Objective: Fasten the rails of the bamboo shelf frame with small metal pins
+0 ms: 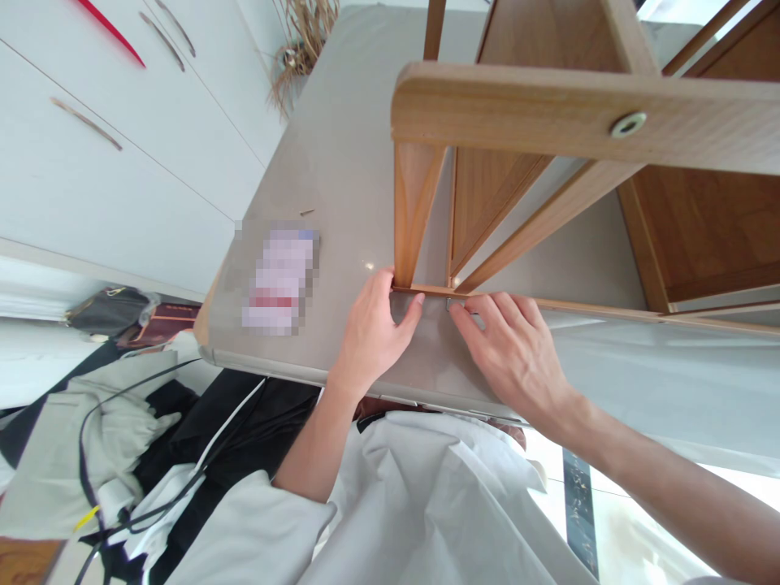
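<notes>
A wooden furniture frame (517,110) with slats and brown panels stands on a covered table. My left hand (374,329) grips the frame's near lower corner, fingers at its outer side and thumb close to the bottom rail. To the right of it, my right hand (512,345) is closed at the same rail, below the foot of a slanted slat. Its fingers pinch a thin bent metal tool that looks like a hex key (449,304); most of it is hidden by the fingers. A round metal bolt head (628,124) sits in the upper beam.
On the grey-covered table (347,146) lie a small screw (307,212) and a blurred-out phone (281,280). White cabinets (152,138) border the left side. Dried stalks (298,49) stand behind. Clothes (110,431), cables and bags fill the lower left.
</notes>
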`<state>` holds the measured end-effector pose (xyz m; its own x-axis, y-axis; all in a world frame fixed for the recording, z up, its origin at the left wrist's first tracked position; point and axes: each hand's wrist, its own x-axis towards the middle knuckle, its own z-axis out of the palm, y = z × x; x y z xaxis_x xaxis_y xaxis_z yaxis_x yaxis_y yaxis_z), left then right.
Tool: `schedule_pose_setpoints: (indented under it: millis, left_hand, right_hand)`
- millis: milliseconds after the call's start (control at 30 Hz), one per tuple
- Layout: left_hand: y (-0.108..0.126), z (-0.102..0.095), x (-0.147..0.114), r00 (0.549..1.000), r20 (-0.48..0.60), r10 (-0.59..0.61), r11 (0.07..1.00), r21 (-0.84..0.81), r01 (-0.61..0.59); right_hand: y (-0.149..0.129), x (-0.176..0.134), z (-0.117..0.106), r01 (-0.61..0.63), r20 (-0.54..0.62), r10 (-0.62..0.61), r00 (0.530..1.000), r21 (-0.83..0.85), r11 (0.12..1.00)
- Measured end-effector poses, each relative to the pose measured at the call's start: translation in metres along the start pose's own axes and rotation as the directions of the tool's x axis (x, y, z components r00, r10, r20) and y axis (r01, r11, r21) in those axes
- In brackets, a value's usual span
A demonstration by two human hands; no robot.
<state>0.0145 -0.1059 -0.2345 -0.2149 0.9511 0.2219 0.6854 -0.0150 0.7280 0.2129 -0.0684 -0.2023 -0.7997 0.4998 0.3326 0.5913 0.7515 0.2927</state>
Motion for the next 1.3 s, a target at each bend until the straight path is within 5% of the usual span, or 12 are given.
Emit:
schedule_pose_setpoints:
  millis: [1300]
  left_hand:
    - [0.001, 0.001, 0.001, 1.0, -0.018, -0.008, 1.0, 0.017, 0.009]
  right_hand:
    - [0.015, -0.013, 0.016, 0.008, -0.005, -0.007, 1.0, 0.26, 0.966]
